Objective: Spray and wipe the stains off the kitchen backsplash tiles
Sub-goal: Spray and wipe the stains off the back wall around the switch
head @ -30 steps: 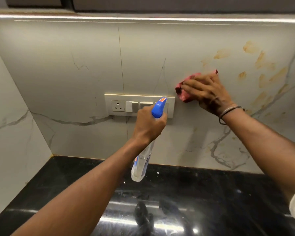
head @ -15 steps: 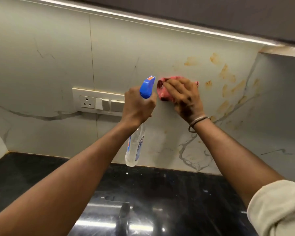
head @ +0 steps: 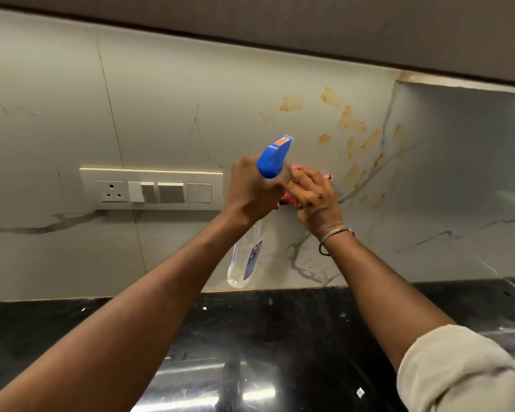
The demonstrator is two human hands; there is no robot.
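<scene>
Down low, the glossy black bench (head: pixel 280 337) runs across the foreground, with a pale sleeve (head: pixel 458 370) at the right edge. Both arms reach up over it. The left hand (head: pixel 252 193) grips the spray bottle (head: pixel 272 160) by its neck, fingers wrapped tight, blue nozzle toward the wall, clear body hanging below. Just beside it the right hand (head: pixel 312 200) presses a pink cloth (head: pixel 286 199) against the backsplash tiles (head: pixel 176 99), fingers curled over it. Orange-brown stains (head: pixel 351 123) spread above and right of the cloth. A switch panel (head: pixel 152 188) sits to the left.
</scene>
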